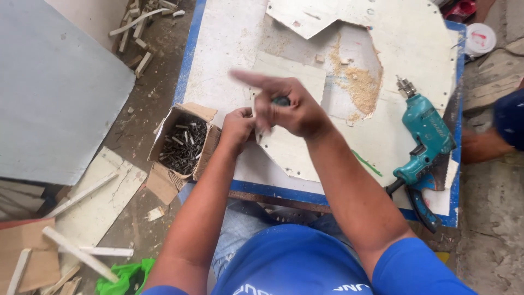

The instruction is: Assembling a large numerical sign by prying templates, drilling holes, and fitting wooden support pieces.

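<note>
My right hand (292,109) has its grip closed on a dark tool handle (281,101) (index finger pointing out) above the white panel (305,150) on the bench (218,65). My left hand (237,128) pinches something too small to tell, beside the cardboard box of screws (183,145).

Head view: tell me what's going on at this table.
A person in a blue shirt works at a white table. The right hand grips a dark-handled tool over a white board; the left hand steadies its edge beside an open box of screws. A teal drill lies unused.
</note>
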